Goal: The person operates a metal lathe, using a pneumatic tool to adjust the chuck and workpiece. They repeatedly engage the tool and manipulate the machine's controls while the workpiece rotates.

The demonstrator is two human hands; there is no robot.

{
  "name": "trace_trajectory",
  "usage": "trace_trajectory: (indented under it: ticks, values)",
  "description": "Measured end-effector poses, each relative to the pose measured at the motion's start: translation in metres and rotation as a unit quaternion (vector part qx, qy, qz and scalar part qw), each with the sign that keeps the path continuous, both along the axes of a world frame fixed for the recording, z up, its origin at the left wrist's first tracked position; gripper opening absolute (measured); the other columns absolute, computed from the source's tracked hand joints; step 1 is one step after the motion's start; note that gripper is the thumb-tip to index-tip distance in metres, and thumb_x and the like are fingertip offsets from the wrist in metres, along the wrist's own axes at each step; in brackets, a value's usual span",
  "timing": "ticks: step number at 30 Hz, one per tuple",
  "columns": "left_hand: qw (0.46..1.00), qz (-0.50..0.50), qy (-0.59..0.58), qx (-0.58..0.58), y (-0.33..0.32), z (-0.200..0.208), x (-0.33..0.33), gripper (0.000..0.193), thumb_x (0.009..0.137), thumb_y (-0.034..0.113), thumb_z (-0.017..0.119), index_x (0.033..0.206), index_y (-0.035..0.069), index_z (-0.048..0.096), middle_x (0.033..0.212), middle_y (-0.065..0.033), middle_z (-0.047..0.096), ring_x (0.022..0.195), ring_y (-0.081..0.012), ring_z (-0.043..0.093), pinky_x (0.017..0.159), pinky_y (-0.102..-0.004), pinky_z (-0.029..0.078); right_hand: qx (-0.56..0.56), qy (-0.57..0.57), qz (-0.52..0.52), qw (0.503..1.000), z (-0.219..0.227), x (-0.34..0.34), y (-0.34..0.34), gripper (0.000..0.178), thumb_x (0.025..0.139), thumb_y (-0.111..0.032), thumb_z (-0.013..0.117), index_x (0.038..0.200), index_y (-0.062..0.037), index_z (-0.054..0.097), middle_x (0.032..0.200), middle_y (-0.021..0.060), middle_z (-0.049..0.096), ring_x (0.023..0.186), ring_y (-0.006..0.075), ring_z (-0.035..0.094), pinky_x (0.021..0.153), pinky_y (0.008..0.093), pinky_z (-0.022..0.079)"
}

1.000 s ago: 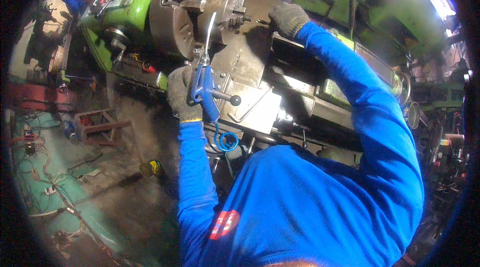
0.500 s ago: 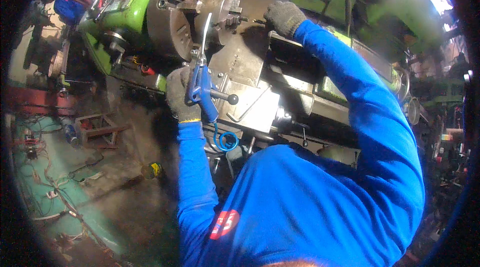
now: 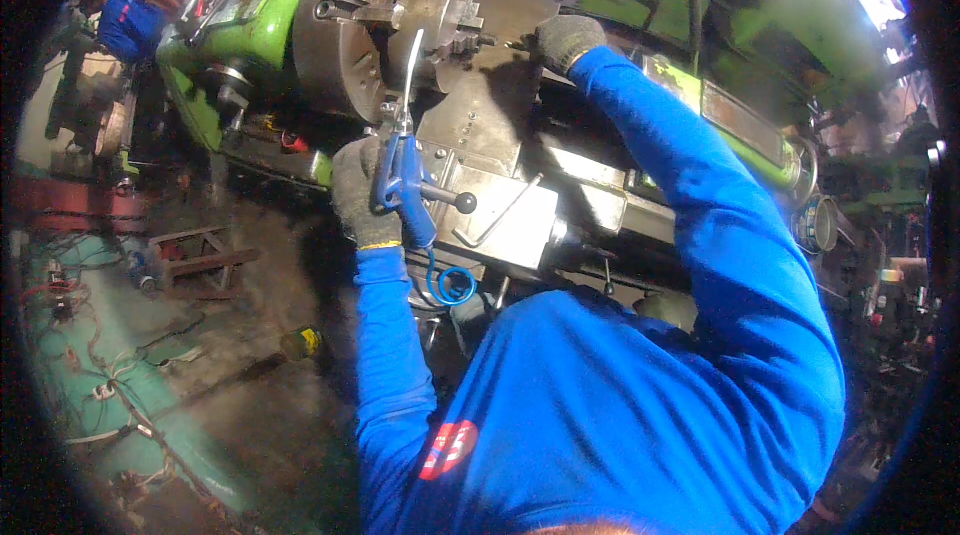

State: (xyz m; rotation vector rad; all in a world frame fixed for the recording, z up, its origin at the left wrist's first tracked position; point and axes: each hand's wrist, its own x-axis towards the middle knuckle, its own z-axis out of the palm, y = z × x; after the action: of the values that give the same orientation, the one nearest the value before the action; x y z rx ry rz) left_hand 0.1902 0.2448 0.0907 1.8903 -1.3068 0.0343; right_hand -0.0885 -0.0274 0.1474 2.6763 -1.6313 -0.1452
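Note:
My right hand (image 3: 570, 40), in a grey glove, reaches over the lathe. Its fingers are curled beside a thin dark piece at the jaws of the round metal part (image 3: 430, 10) in front of the big lathe chuck (image 3: 330, 55). What those fingers hold is too small to make out. At the carriage, my gloved left hand (image 3: 365, 195) lies against a blue air blow gun (image 3: 402, 175) with a pale nozzle pointing up to the chuck. Its fingers are hidden behind the gun, so its grip does not show. A lever with a black ball knob (image 3: 465, 203) sticks out beside the gun.
A bent metal rod (image 3: 495, 215) lies on the bright carriage top (image 3: 525, 235). The gun's blue coiled hose (image 3: 457, 285) hangs close to my body. The green headstock (image 3: 245, 35) stands at left. Cables (image 3: 115, 385) and a wooden frame (image 3: 205, 260) are on the floor.
My right hand has shifted slightly, and its forearm has drawn a little to the left. The left hand and blow gun stay almost where they were.

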Motion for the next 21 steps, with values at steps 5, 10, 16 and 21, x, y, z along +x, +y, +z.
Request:
trace_trajectory:
  ticks: [5, 10, 16, 21]
  values:
    - [0.998, -0.032, -0.043, 0.028, 0.004, 0.018, -0.002, 0.034, 0.105, 0.037, 0.058, 0.108, 0.005, 0.070, 0.108, -0.0184, 0.069, 0.102, -0.0387, 0.065, 0.094, -0.0486, 0.051, -0.080, 0.009, 0.129, 0.988, 0.011, -0.010, 0.007, 0.028, 0.084, -0.033, 0.077, 0.104, -0.0129, 0.080, 0.106, 0.0164, 0.077, 0.103, 0.0373, 0.073, 0.089, 0.0484, 0.059]
    - [0.980, -0.016, -0.094, 0.174, -0.001, -0.013, 0.021, 0.033, 0.105, 0.036, 0.058, 0.110, 0.005, 0.069, 0.111, -0.0181, 0.068, 0.103, -0.0383, 0.065, 0.093, -0.0490, 0.051, -0.055, 0.016, 0.061, 0.996, 0.006, -0.003, 0.006, 0.025, 0.090, -0.026, 0.066, 0.100, -0.0118, 0.083, 0.106, 0.0174, 0.078, 0.100, 0.0340, 0.077, 0.082, 0.0482, 0.061]
    - [0.998, -0.027, 0.048, 0.038, -0.006, -0.032, 0.027, 0.032, 0.104, 0.033, 0.060, 0.106, 0.002, 0.067, 0.106, -0.0188, 0.067, 0.099, -0.0379, 0.064, 0.090, -0.0476, 0.051, -0.042, 0.045, 0.090, 0.994, 0.026, -0.005, 0.012, 0.024, 0.091, -0.025, 0.065, 0.103, -0.0154, 0.083, 0.105, 0.0113, 0.080, 0.100, 0.0305, 0.077, 0.079, 0.0466, 0.060]
    - [0.996, -0.029, 0.054, 0.057, -0.003, -0.021, 0.016, 0.031, 0.104, 0.031, 0.059, 0.104, 0.001, 0.066, 0.105, -0.0192, 0.067, 0.099, -0.0384, 0.064, 0.090, -0.0483, 0.051, 0.007, -0.001, 0.030, 1.000, 0.016, -0.005, 0.003, 0.021, 0.087, -0.021, 0.068, 0.100, -0.0136, 0.082, 0.097, 0.0167, 0.078, 0.097, 0.0351, 0.077, 0.078, 0.0494, 0.060]
